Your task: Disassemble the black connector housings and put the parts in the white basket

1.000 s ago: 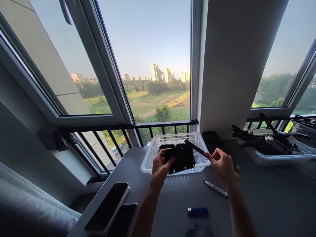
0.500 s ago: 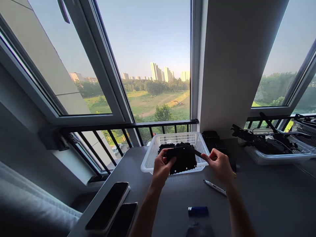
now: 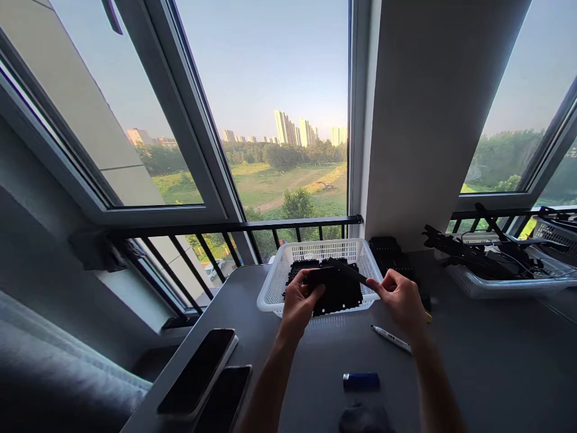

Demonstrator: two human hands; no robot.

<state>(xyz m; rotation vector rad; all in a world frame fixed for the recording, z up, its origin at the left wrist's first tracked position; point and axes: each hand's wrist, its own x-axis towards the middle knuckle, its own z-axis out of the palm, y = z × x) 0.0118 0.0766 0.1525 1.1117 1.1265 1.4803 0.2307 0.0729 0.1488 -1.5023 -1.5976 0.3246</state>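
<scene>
Black plate (image 3: 341, 293): our left hand (image 3: 297, 300) is gripping its left end over the white basket (image 3: 266, 294); we are probably doing best by steadying it, its long axis seemingly running sideways.
Black strip (image 3: 352, 273): our right hand (image 3: 400, 296) is pinching its right end; we are pointing its tip away and leftward, ideally guiding gently.

Bare forearms (image 3: 273, 376), bare hands (image 3: 399, 300)
</scene>
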